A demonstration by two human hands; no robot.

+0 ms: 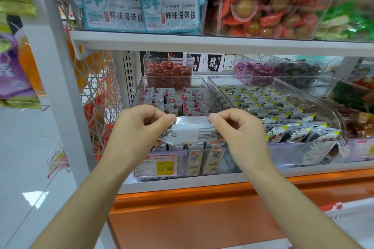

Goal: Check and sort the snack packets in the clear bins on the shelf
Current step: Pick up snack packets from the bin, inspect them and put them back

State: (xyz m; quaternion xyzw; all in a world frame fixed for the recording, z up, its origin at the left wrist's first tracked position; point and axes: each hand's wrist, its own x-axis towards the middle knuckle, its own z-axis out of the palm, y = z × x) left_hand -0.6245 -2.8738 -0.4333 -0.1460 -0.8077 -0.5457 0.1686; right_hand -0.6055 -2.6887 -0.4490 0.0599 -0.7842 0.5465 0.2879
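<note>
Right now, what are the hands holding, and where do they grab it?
One silvery snack packet: left hand pinches its left end, right hand its right end.

We read 鲜味海带丝 on two blue-white packets [172,10] at upper centre, 15.80 on the yellow price tag [165,168] at lower centre, 碎银子 on a black box [214,63] mid-frame.

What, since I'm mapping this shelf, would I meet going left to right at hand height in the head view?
lattice panel → left hand → silver packet, pinched by both hands → right hand → clear bin of grey, yellow-cornered packets → brown snacks
</note>
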